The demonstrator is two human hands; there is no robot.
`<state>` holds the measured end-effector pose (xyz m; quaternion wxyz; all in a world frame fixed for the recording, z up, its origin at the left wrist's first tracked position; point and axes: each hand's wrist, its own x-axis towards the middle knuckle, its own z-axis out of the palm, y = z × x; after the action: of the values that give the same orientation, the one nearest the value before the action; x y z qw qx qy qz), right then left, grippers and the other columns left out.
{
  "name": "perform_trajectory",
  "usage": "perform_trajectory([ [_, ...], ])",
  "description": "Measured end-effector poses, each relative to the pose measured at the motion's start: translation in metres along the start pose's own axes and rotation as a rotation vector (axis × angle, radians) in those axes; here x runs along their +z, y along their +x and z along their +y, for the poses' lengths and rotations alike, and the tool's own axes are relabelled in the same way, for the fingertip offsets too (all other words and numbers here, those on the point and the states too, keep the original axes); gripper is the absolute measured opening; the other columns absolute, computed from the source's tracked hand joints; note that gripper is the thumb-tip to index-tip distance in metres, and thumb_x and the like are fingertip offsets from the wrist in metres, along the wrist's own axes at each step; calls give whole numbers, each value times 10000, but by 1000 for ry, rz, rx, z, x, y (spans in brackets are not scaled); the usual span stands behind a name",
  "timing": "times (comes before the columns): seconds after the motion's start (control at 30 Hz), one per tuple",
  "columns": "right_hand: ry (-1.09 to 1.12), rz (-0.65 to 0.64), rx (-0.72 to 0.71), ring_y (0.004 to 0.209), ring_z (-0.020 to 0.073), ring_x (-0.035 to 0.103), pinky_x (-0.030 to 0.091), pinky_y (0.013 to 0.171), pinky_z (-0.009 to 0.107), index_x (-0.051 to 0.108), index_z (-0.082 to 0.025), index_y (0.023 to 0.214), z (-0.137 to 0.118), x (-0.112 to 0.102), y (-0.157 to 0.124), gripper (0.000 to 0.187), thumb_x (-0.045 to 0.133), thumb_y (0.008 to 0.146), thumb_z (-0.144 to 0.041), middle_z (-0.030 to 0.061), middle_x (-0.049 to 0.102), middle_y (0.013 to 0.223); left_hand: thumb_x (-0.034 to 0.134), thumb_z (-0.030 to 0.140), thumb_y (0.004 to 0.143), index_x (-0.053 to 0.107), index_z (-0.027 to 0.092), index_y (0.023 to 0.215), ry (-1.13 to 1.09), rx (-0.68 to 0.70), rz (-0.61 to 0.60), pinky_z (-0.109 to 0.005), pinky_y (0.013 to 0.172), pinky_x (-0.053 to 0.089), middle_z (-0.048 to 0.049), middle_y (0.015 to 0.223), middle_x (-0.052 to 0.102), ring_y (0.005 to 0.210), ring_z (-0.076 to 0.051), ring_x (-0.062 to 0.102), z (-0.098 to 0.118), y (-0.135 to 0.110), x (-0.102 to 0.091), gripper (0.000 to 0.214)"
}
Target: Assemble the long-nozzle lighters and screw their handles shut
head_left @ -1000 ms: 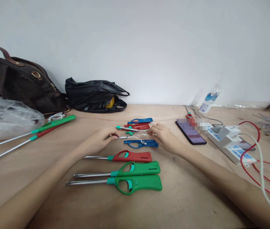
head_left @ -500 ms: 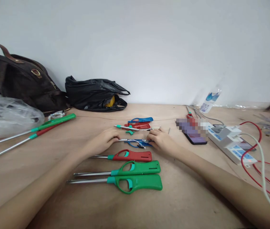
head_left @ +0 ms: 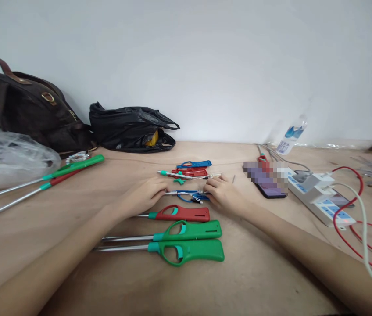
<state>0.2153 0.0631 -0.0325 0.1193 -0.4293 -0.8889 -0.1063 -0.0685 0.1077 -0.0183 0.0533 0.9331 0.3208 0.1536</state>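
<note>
A blue lighter casing (head_left: pixel 184 194) lies open in the middle of the table, with a thin metal tube and white wires in it. The fingers of my left hand (head_left: pixel 149 193) are closed on the tube at the casing's left end. At the right end, my right hand (head_left: pixel 223 193) has its fingers closed over the casing; its fingertips are partly hidden. Just beyond sit a loose metal tube with wires (head_left: pixel 179 174), a small teal trigger (head_left: pixel 179 181), a red casing (head_left: pixel 194 172) and another blue casing (head_left: pixel 195 164).
Nearer me lie a red lighter (head_left: pixel 189 214) and two green lighters (head_left: pixel 202 250). Two long lighters (head_left: pixel 74 166) rest at left by a black plastic bag (head_left: pixel 126 127) and dark backpack (head_left: pixel 41 114). A phone (head_left: pixel 268 184), power strip (head_left: pixel 332 210) and bottle (head_left: pixel 291 136) stand right.
My left hand has shifted slightly right along the tube. The wires over the blue casing lie a little differently. My right hand has stayed at the casing's right end.
</note>
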Motion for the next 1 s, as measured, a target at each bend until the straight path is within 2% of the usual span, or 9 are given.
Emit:
perform_trajectory([
  [0.17, 25, 14, -10, 869, 220, 544, 312, 768, 340, 631, -158, 934, 1, 0, -1, 153, 505, 860, -115, 98, 627, 951, 405, 197, 928, 652, 213, 1020, -29, 3, 2, -387, 946, 448, -58, 1099, 653, 1059, -225, 575, -2, 0, 1, 264],
  [0.37, 13, -13, -13, 863, 211, 559, 333, 777, 336, 665, -161, 951, 5, 3, 1, 161, 519, 896, -123, 92, 641, 940, 379, 190, 930, 647, 199, 991, 3, -11, -31, -394, 944, 441, -69, 1098, 649, 1068, -234, 569, -1, 1, 1, 275],
  [0.5, -5, -23, -26, 831, 198, 562, 357, 770, 328, 675, -166, 932, 7, 3, 2, 148, 530, 913, -143, 84, 638, 907, 384, 175, 907, 638, 195, 936, 22, -5, -31, -367, 893, 455, -65, 1065, 650, 1017, -228, 580, 4, 1, -2, 257],
  [0.73, 90, -23, -75, 849, 194, 562, 405, 782, 320, 675, -183, 870, 12, -3, 1, 129, 554, 897, -148, 75, 629, 921, 442, 150, 823, 623, 192, 880, 124, -18, -45, -337, 781, 470, -55, 962, 661, 897, -228, 600, 20, 2, -8, 194],
  [1.0, 92, -30, -68, 906, 224, 570, 421, 821, 363, 668, -169, 894, 11, -7, -1, 111, 564, 873, -133, 95, 639, 974, 497, 247, 895, 613, 192, 894, 75, 10, -19, -299, 719, 449, -44, 911, 656, 859, -213, 606, 27, 3, -3, 128],
])
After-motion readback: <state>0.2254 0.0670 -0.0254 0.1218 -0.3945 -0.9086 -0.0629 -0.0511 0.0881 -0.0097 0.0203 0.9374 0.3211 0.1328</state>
